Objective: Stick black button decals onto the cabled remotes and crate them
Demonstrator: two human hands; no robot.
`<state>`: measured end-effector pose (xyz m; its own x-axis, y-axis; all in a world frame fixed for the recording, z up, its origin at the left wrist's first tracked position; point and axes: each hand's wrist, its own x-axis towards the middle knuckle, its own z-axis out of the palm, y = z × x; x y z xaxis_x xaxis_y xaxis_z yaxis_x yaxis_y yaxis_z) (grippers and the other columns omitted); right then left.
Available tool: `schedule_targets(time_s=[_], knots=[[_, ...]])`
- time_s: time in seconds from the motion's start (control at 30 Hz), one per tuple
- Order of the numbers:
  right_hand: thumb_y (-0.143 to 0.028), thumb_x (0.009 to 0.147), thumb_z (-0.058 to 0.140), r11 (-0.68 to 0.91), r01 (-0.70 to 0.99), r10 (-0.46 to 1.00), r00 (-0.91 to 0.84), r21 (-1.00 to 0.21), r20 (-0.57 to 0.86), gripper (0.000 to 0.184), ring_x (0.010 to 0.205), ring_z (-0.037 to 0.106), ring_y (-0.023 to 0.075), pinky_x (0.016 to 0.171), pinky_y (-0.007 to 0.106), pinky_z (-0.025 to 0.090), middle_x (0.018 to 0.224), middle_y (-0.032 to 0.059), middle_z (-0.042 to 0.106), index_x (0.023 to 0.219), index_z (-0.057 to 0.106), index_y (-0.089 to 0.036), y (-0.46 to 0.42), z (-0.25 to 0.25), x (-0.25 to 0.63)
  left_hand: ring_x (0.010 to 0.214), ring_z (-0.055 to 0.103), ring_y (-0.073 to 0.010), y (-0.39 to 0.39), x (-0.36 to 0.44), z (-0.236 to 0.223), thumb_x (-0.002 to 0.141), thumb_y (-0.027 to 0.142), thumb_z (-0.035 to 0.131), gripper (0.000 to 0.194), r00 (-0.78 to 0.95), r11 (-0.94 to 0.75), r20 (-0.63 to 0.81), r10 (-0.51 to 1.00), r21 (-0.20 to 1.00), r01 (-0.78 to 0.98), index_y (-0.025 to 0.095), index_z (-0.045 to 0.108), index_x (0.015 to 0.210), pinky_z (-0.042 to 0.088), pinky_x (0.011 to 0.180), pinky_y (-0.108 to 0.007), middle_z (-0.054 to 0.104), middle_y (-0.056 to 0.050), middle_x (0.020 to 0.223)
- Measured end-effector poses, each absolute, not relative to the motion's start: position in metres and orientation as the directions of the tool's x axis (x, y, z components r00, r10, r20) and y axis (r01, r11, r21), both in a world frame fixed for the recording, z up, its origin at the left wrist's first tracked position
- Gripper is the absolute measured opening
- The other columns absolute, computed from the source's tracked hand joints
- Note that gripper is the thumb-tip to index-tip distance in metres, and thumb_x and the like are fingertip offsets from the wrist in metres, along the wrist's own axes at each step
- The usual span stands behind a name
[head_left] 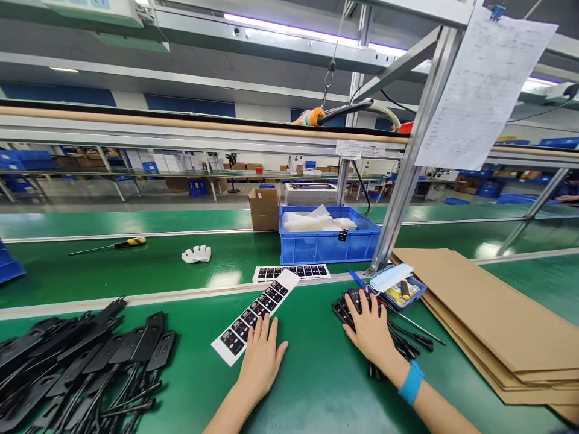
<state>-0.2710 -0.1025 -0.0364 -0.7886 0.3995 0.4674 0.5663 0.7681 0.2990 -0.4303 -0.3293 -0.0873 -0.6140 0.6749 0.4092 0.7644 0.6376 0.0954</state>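
A green workbench (312, 380) is filling the near side, with a blue bin (328, 247) standing far right. The left hand (261, 358) is lying open, gripping nothing, its fingertips resting on a label sheet (256, 314). The right hand (373, 331), fingers spread, is covering black cabled units (342, 311) at right; whether it is gripping any, I cannot tell.

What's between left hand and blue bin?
Head view: angled label strip at the left hand, then pale rail, second label strip before the blue bin.
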Motion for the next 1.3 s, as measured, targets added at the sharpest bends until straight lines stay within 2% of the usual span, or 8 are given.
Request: schedule_targets(time_s=[0.3,0.53,0.73,0.9,1.0,1.07,1.17,1.3], knots=[[-0.025,0.077,0.063,0.819,0.520,0.311,-0.758,0.242,0.573,0.060,0.126,0.033,0.0476,0.098,0.067,0.023,0.138,0.0228,0.042,0.135,0.047,-0.018,-0.083,-0.036,-0.295,0.107,0.053,-0.0298,-0.340,-0.412,-0.050,0.087,0.020,0.044,0.042,-0.679,0.692,0.317,0.663,0.088,0.717,0.012,0.050,0.128,0.042,0.096,-0.048,0.058,-0.014,0.114],[-0.019,0.084,0.047,0.935,0.049,0.213,-0.868,-0.350,0.448,0.029,0.096,0.057,0.0272,0.084,0.040,0.047,0.100,0.0130,0.063,0.105,0.067,-0.017,-0.125,-0.029,-0.352,0.104,0.053,-0.0298,-0.342,-0.399,-0.037,0.086,0.016,0.044,0.034,-0.688,0.678,0.219,0.692,0.132,0.723,0.016,0.058,0.117,0.042,0.095,-0.050,0.057,-0.012,0.108],[-0.032,0.081,0.050,0.861,0.005,0.281,-0.838,-0.509,0.468,0.023,0.073,0.061,0.0219,0.069,0.034,0.050,0.073,0.0066,0.064,0.069,0.065,-0.019,-0.136,-0.042,-0.384,0.105,0.053,-0.0301,-0.343,-0.396,-0.038,0.086,0.016,0.044,0.029,-0.697,0.679,0.202,0.688,0.160,0.717,0.018,0.060,0.109,0.042,0.095,-0.051,0.057,-0.011,0.109],[-0.050,0.083,0.044,0.741,-0.075,0.403,-0.745,-0.667,0.532,0.036,0.079,0.062,0.0218,0.068,0.031,0.050,0.083,0.0091,0.065,0.078,0.062,-0.018,-0.128,-0.029,-0.349,0.100,0.055,-0.0228,-0.344,-0.403,-0.028,0.085,0.027,0.051,0.023,-0.708,0.693,0.206,0.676,0.151,0.705,0.026,0.061,0.106,0.046,0.091,-0.038,0.059,-0.004,0.107],[-0.056,0.076,0.055,0.534,-0.059,0.628,-0.640,-0.844,0.442,0.038,0.074,0.060,0.0200,0.068,0.029,0.049,0.082,0.0053,0.065,0.085,0.062,-0.019,-0.122,-0.027,-0.322,0.099,0.055,-0.0213,-0.363,-0.434,-0.008,0.086,0.022,0.048,0.031,-0.817,0.816,0.238,0.526,0.128,0.563,0.025,0.056,0.116,0.047,0.085,-0.033,0.058,-0.006,0.106],[-0.058,0.071,0.060,0.430,-0.054,0.699,-0.611,-0.901,0.371,0.041,0.074,0.060,0.0197,0.067,0.028,0.049,0.082,0.0038,0.064,0.086,0.062,-0.020,-0.121,-0.033,-0.309,0.099,0.054,-0.0270,-0.388,-0.458,0.004,0.087,0.011,0.035,0.038,-0.914,0.937,0.282,0.291,0.109,0.332,0.013,0.052,0.121,0.046,0.081,-0.039,0.055,-0.015,0.106],[-0.060,0.066,0.063,0.343,-0.079,0.730,-0.605,-0.936,0.319,0.044,0.076,0.061,0.0209,0.068,0.028,0.050,0.080,0.0036,0.064,0.083,0.062,-0.020,-0.127,-0.045,-0.300,0.095,0.055,-0.0331,-0.427,-0.480,0.011,0.085,0.005,0.028,0.037,-0.956,0.994,0.294,0.009,0.100,0.040,0.001,0.059,0.103,0.045,0.075,-0.043,0.054,-0.024,0.100],[-0.059,0.067,0.064,0.339,-0.108,0.683,-0.655,-0.935,0.324,0.039,0.070,0.059,0.0200,0.065,0.028,0.051,0.076,0.0030,0.062,0.079,0.062,-0.021,-0.143,-0.050,-0.302,0.092,0.057,-0.0335,-0.440,-0.479,0.002,0.083,0.004,0.028,0.040,-0.962,0.997,0.272,-0.032,0.083,-0.010,0.004,0.062,0.104,0.045,0.070,-0.041,0.055,-0.023,0.098]])
